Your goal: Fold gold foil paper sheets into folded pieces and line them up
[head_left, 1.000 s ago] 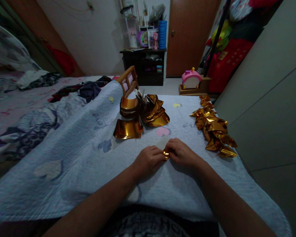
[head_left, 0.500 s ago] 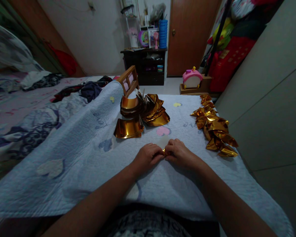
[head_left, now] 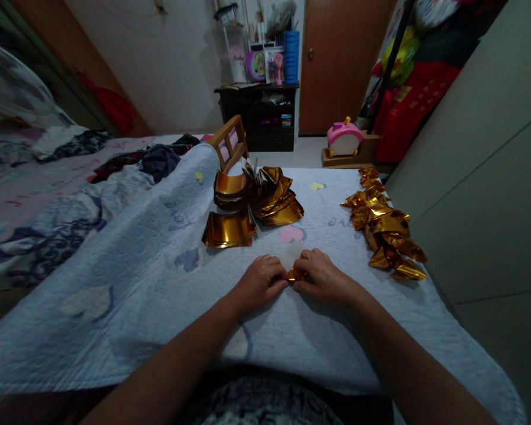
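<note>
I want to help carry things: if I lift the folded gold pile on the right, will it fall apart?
The gold pile is probably light: it looks like thin foil. It might fall apart, since it looks loosely heaped. Its shiny surfaces could be slippery.

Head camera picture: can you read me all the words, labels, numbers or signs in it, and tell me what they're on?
"HO", as best I can tell: on the dark patterned clothing; its other letters are blurred.
Light blue quilt: faint lettering, too blurred to read.
Red bag or box: pale marks, too small to read.
Gold foil sheets and folded gold foil pieces: no writing I can see.
</note>
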The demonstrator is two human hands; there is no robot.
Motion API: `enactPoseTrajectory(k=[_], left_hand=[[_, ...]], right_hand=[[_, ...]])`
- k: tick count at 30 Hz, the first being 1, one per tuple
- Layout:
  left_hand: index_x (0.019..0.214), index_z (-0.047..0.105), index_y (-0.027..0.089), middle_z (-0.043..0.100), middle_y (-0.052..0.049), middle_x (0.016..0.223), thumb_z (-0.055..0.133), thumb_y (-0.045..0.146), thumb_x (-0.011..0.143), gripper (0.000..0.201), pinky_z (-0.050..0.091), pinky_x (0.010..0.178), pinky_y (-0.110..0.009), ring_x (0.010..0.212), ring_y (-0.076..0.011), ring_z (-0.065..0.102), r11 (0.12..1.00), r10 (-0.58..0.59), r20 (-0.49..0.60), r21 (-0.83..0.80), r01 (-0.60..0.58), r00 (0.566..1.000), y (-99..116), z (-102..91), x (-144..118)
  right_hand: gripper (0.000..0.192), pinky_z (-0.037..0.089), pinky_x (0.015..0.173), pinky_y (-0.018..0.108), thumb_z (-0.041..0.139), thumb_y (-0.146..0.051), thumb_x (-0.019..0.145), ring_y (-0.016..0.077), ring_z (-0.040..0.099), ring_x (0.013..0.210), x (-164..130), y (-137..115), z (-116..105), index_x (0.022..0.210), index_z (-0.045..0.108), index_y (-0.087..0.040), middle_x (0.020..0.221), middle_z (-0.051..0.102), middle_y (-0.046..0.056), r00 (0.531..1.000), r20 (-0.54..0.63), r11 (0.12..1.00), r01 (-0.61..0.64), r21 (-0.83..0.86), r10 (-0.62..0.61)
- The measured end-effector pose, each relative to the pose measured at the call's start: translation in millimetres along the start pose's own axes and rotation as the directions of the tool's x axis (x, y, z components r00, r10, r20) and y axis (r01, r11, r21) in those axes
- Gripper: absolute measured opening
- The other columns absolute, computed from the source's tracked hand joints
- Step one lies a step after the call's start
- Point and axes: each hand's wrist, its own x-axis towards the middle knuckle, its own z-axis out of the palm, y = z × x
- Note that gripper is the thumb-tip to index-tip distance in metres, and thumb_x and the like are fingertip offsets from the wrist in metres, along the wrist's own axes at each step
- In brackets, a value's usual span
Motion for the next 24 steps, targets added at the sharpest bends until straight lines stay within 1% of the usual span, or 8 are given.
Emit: enactPoseTrajectory(k=[3,6,9,16,21,24], left_hand=[[0.083,0.067,0.018,0.063,-0.003,0.081,0.066,0.018,0.088,0.004,0.043,0.081,-0.034,0.085,-0.0199,0.058,1.0,-0.012,0.012,0.006,0.012,1.0,0,0.0,0],[0.082,0.066,0.018,0.063,-0.003,0.083,0.068,0.02,0.088,0.006,0.042,0.083,-0.035,0.087,-0.0203,0.057,0.999,-0.044,0.014,0.013,0.043,0.999,2,-1.5,0],[0.08,0.066,0.018,0.063,-0.004,0.085,0.068,0.023,0.088,0.009,0.042,0.084,-0.036,0.09,-0.0215,0.057,0.996,-0.081,0.009,0.023,0.081,0.997,2,-4.6,-1],[0.082,0.066,0.018,0.061,-0.004,0.087,0.06,0.023,0.093,0.014,0.042,0.086,-0.037,0.092,-0.0219,0.055,0.996,-0.09,0.034,0.024,0.089,0.995,4,-8.1,-1],[0.081,0.064,0.018,0.06,-0.004,0.086,0.06,0.03,0.094,0.019,0.041,0.083,-0.037,0.09,-0.0221,0.054,0.993,-0.101,0.028,0.069,0.099,0.994,5,-4.9,-1],[0.08,0.061,0.018,0.059,-0.004,0.086,0.059,0.03,0.094,0.019,0.04,0.081,-0.037,0.09,-0.0221,0.053,0.988,-0.115,0.029,0.109,0.112,0.993,5,-2.8,-1]], right_hand=[[0.004,0.032,0.082,0.034,0.069,-0.021,0.088,0.0219,0.049,0.095,0,-2,0,0.088,0.072,-0.02,0.097,0.063,0.006,1.0,0.013,1.0,-0.019,0.008,0.019],[0.011,0.031,0.082,0.034,0.064,-0.019,0.091,0.0212,0.049,0.095,1,-2,1,0.087,0.074,-0.021,0.096,0.063,0.006,1.0,0.015,0.999,-0.028,0.023,0.028],[0.014,0.031,0.081,0.034,0.062,-0.021,0.093,0.0208,0.049,0.094,2,-1,3,0.086,0.074,-0.02,0.096,0.063,0.006,0.999,0.01,0.999,-0.034,0.015,0.034],[0.021,0.028,0.077,0.034,0.061,-0.026,0.095,0.0203,0.049,0.089,6,-7,5,0.08,0.072,-0.017,0.091,0.065,0.007,0.995,-0.013,0.995,-0.099,-0.021,0.099],[0.015,0.028,0.077,0.033,0.063,-0.025,0.093,0.0216,0.051,0.092,9,-9,8,0.083,0.071,-0.017,0.092,0.066,0.006,0.986,-0.05,0.987,-0.159,-0.002,0.159],[0.011,0.028,0.077,0.033,0.064,-0.023,0.092,0.0212,0.051,0.092,10,-9,11,0.085,0.071,-0.018,0.092,0.066,0.006,0.983,-0.061,0.985,-0.173,-0.001,0.173]])
